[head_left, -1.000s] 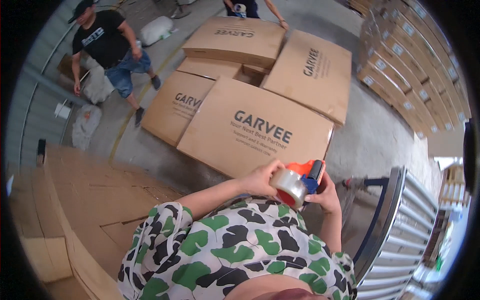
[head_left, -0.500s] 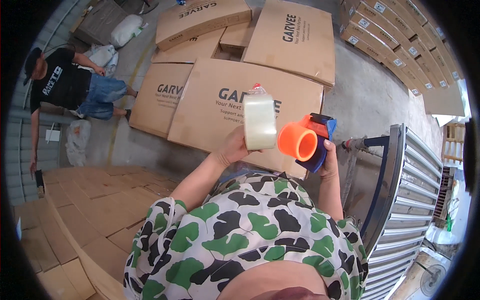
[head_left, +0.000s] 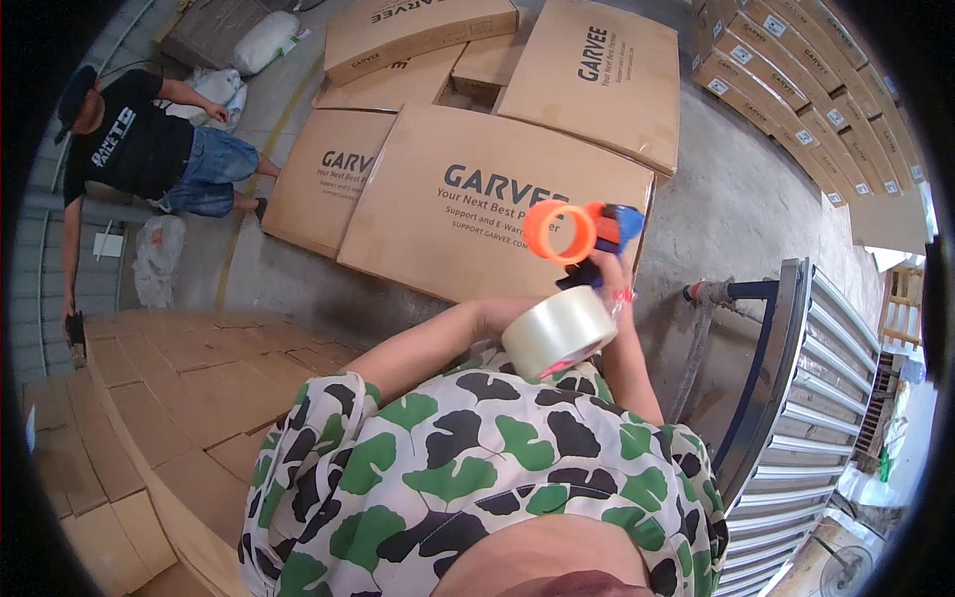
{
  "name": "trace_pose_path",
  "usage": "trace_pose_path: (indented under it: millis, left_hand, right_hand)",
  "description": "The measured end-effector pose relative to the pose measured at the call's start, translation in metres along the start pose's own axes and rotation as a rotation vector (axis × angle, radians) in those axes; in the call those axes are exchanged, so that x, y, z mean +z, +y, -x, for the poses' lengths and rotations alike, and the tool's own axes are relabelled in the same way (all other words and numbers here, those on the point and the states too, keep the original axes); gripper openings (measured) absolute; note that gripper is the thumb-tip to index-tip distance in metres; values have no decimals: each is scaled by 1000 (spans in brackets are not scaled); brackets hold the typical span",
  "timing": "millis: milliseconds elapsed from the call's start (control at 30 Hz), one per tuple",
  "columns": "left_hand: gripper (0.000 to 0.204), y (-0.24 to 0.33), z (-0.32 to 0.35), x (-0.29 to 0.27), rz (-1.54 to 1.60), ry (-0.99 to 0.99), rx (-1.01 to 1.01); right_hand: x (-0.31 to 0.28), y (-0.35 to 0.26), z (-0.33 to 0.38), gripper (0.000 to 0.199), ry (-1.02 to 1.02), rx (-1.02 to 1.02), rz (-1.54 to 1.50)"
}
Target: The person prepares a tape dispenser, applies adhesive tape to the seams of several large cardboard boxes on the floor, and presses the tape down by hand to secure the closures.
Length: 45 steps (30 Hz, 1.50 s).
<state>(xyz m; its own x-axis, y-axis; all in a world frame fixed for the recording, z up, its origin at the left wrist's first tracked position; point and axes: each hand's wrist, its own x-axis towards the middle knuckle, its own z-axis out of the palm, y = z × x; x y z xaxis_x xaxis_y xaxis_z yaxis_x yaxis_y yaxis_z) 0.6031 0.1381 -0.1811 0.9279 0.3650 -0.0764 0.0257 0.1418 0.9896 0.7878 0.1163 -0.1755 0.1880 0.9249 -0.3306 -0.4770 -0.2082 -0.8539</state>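
My left hand (head_left: 500, 316) is closed on a wide roll of clear packing tape (head_left: 557, 328); its fingers are mostly hidden behind the roll. The roll is tilted, close in front of my patterned top, and a bit of clear film with red marks sticks out near my right wrist. In my right hand (head_left: 611, 277) is a tape dispenser (head_left: 535, 235), with an orange hub ring and a dark blue body. Its ring is bare and points left, above the tape roll. The two things look close together, but I cannot tell whether they touch.
Large flat cartons (head_left: 428, 209) lie ahead. Stacked cartons (head_left: 796, 90) stand far right, a metal roller conveyor (head_left: 796, 398) near right. At the left are a cardboard-covered surface (head_left: 199, 388) and a person in a black shirt (head_left: 149, 139). White bags (head_left: 159, 259) lie on the floor.
The tape roll has come down and right, toward my body, and tipped over from upright. The dispenser has moved up and left and turned. The person at left has shifted slightly.
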Motion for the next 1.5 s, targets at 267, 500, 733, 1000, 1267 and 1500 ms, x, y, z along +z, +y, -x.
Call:
trace_pose_path:
  millis: [267,500,733,1000,1267,1500]
  left_hand:
    - [31,26,39,16,427,429,-324]
    - [68,89,67,33,-221,660,-89]
    - [72,54,64,20,-297,847,12]
    - [68,30,56,8,-53,840,57]
    - [57,24,53,-11,360,827,18]
    - [55,19,41,-8,379,858,-125]
  right_hand:
    - [20,6,4,34,8,-22,238]
    - [-13,44,-17,25,-69,-157,393]
    - [-22,25,-31,39,-224,15,245]
    - [-1,8,-14,49,-383,205,133]
    - [-8,3,-22,61,-412,118,174]
    - [-9,-8,-2,85,-405,184,233]
